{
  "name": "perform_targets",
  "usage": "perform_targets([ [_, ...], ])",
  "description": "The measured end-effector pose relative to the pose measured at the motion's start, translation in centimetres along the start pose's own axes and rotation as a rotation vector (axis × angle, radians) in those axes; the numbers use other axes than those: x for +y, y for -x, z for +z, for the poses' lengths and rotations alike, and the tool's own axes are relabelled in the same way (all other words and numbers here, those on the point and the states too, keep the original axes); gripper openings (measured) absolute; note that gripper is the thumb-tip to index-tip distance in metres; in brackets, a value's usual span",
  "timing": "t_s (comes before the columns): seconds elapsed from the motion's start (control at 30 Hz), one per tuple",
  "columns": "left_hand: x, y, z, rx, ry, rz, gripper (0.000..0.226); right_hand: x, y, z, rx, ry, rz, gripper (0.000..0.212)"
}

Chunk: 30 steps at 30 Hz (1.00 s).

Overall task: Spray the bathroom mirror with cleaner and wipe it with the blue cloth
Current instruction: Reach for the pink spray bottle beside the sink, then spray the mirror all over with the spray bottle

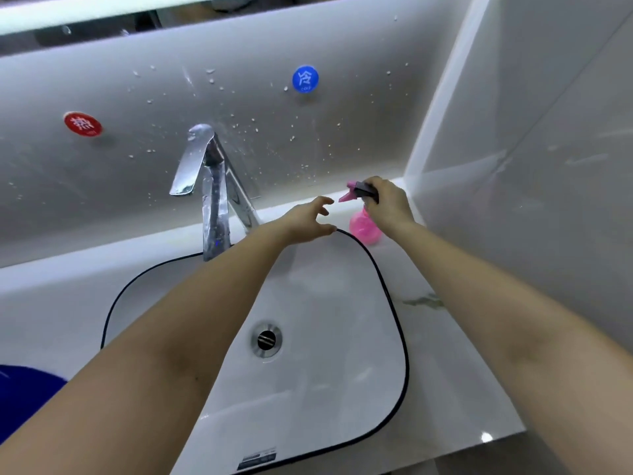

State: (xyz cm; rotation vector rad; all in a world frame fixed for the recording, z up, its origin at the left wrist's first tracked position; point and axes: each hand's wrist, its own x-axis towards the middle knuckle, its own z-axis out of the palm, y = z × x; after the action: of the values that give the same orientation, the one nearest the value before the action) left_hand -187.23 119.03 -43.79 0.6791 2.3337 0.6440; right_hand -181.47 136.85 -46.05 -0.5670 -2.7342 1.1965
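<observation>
Under right hand [388,205]: pink bottle [363,228], black-pink head, being gripped; left hand [310,217] reaching beside it, fingers spread, holding nothing.

Glossy chrome faucet [209,186]; glossy basin [329,389]

A white sink [342,303] with a thin dark rim is set into a pale, marble-look tabletop [445,337], and a round chrome drain [266,339] sits near the middle of the basin. A tall chrome faucet [209,186] rises at the back edge of the sink, its spout angled down over the bowl. On the grey backsplash [137,80] behind it, water droplets are scattered above and right of the faucet. A round red sticker [83,124] with a white character sits to the faucet's left, and a round blue sticker [305,79] marked "cold" sits higher to its right. A glossy side wall [531,132] closes the right end.
</observation>
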Motion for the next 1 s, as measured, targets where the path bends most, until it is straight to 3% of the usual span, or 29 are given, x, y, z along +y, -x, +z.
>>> perform_targets([
  [0.27, 1.9, 1.4, -2.9, 0.061, 0.028, 0.039, 0.061, -4.7, 1.0, -2.8, 0.082, -0.026, -0.131, 0.029],
  [0.57, 9.7, 8.4, -13.1, 0.326, -0.014, 0.184, 0.063, -16.0, 2.6, -12.8, 0.117, 0.073, -0.346, 0.032],
  [0.8, 14.3, 16.0, -18.8, 0.551, 0.092, 0.272, 0.061, -22.8, 6.6, -18.1, 0.032, 0.053, -0.497, 0.027],
  [1.0, 15.9, 18.9, -19.3, 0.610, 0.096, 0.298, 0.054, -24.2, 8.9, -18.9, -0.047, -0.002, -0.537, 0.028],
])
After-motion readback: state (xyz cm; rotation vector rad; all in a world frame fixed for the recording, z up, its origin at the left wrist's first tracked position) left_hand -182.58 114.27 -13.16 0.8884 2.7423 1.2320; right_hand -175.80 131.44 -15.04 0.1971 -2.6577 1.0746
